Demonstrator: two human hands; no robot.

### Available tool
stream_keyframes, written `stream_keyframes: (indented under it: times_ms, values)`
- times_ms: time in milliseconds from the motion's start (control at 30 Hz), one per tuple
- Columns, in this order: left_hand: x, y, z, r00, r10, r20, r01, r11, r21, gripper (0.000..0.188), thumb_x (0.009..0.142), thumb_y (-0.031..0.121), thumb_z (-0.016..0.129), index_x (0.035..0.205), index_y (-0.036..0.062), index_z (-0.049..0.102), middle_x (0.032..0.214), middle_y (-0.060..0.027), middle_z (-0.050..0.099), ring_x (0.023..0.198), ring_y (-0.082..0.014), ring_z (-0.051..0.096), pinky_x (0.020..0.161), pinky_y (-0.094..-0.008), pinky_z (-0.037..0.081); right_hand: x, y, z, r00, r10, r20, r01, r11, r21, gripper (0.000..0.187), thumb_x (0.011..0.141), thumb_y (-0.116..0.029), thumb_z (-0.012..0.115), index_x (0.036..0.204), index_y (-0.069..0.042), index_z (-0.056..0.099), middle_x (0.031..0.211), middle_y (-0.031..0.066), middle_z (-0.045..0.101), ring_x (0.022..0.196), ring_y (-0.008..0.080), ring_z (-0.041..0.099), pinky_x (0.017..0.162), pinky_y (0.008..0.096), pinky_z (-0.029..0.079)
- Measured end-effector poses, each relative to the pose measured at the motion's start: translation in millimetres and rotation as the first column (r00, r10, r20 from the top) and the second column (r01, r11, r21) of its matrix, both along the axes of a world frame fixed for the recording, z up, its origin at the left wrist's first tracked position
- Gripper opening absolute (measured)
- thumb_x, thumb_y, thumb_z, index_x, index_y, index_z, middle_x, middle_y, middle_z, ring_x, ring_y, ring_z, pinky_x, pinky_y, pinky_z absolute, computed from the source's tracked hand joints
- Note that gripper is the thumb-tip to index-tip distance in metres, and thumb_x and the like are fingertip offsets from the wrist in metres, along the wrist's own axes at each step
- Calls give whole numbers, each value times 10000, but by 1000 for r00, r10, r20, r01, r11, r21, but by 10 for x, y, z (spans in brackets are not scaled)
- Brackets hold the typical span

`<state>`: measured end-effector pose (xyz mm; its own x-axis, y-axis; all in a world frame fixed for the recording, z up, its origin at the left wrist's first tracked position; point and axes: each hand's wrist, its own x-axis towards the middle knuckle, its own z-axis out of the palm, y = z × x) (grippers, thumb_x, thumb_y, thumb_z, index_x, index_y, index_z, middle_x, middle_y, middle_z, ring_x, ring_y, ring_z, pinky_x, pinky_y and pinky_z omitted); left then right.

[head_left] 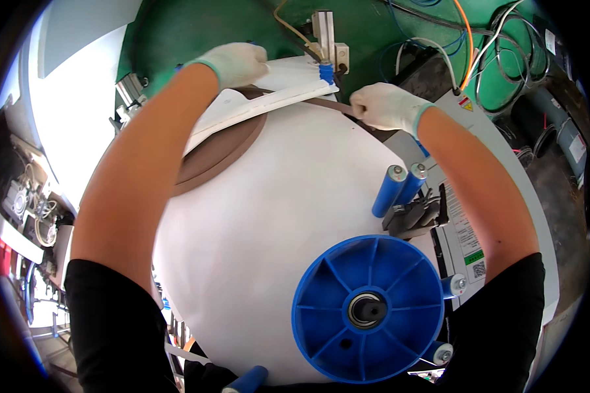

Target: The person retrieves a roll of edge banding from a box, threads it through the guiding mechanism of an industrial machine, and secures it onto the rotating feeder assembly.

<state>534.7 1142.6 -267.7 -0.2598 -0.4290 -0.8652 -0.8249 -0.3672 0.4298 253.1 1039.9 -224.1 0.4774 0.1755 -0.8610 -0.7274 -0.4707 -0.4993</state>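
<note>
Head camera view: a person's gloved right hand point(390, 106), its fingers closed into a loose fist, grips the end of a brown strip point(331, 103) that stretches above the far edge of a broad white surface point(269, 229) from beneath a white bar point(262, 108). The gloved left hand point(236, 65) hangs beyond the bar with fingers curled, though whether they hold anything cannot be told. A coiled brown roll point(223, 157) lies partly under the bar, while a spoked blue wheel point(372, 278) sits nearer the person, beside blue rollers point(389, 193).
</note>
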Motion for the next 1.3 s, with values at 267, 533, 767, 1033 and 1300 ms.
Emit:
stream_keyframes:
  times_ms: [267,533,767,1033,1300]
  values:
    - [1752,129,764,948,257,187,-225,958,-178,398,977,354,499,1184,34,612,1099,-166,662,1012,-278,621,911,-353,464,-271,12,177,985,-167,33,165,985,46,128,775,-63,548,857,-47,646,802,146,654,777,321,648,678,396,493]
    - [2427,2103,1352,738,446,506,-559,824,89,403,1014,367,471,1234,51,593,1192,-179,663,1100,-284,632,1013,-366,450,-206,131,250,996,17,84,-8,994,-106,109,838,-133,574,915,-112,649,875,132,681,876,347,652,749,458,504]
    - [1532,3381,915,48,996,74,-997,53,-61,389,1050,212,441,1392,37,496,1246,-111,608,1112,-180,578,990,-280,447,292,164,103,988,151,2,-151,986,-71,136,827,-120,568,929,-102,657,896,129,691,910,337,662,792,456,510]
    - [1554,3125,805,-118,990,76,-991,-122,53,361,1011,131,475,1342,-4,530,1245,-81,601,1125,-146,567,972,-249,447,585,304,-144,973,229,4,-228,971,-78,158,822,-104,530,912,-91,660,933,136,692,942,330,658,818,449,511]
    - [1959,3026,357,346,914,214,-938,330,108,312,974,134,543,1230,-35,605,1146,-110,663,1018,-178,615,900,-274,480,676,529,-231,995,-94,36,93,995,35,174,816,-155,572,907,-90,705,943,121,698,903,309,660,826,395,526]
